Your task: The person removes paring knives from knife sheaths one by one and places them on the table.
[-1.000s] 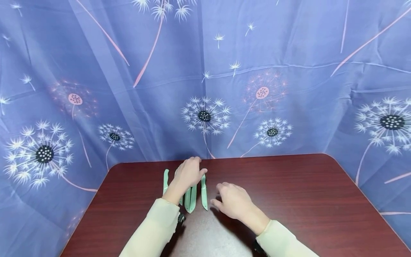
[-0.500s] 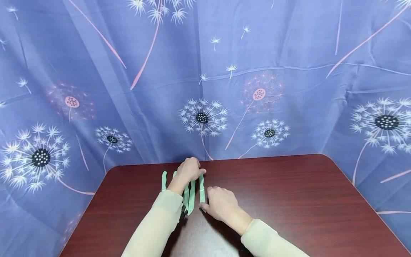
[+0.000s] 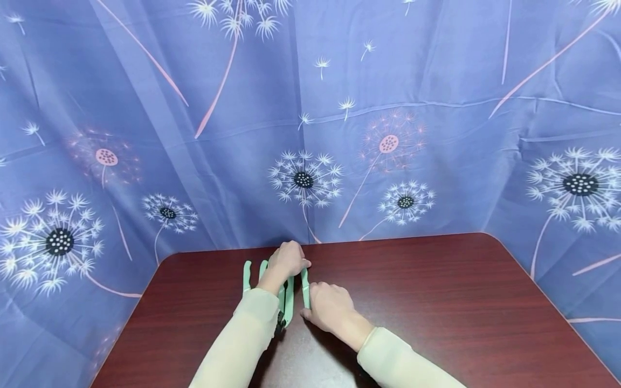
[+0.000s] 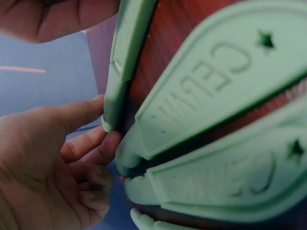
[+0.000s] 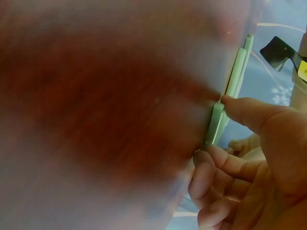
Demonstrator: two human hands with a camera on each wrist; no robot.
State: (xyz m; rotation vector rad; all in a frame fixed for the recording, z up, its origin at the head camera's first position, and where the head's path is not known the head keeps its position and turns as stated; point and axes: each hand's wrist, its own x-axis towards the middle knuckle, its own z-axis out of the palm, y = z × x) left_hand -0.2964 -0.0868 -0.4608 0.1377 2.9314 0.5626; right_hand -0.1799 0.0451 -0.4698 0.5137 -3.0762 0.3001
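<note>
Several pale green sheathed knives lie side by side on the table. The rightmost knife (image 3: 305, 285) has my left hand (image 3: 289, 260) at its handle end, pinched between thumb and fingers. Toward its tip, my right hand (image 3: 331, 307) pinches the sheath of the same knife between thumb and fingers. In the left wrist view, that knife (image 4: 129, 40) stands on its edge, apart from a wide-sheathed knife (image 4: 206, 72) marked with raised letters and another sheathed knife (image 4: 216, 175) below it. My left forearm hides part of the row in the head view.
At the row's left end are the handles of a curved-handled knife (image 3: 247, 275) and its neighbour (image 3: 263, 268). The dark red wooden table (image 3: 436, 302) reaches back to a blue dandelion-print cloth (image 3: 233, 178).
My right hand has moved left to the rightmost knife and now pinches its sheath. My left hand stays by the handles. The head view has shifted slightly.
</note>
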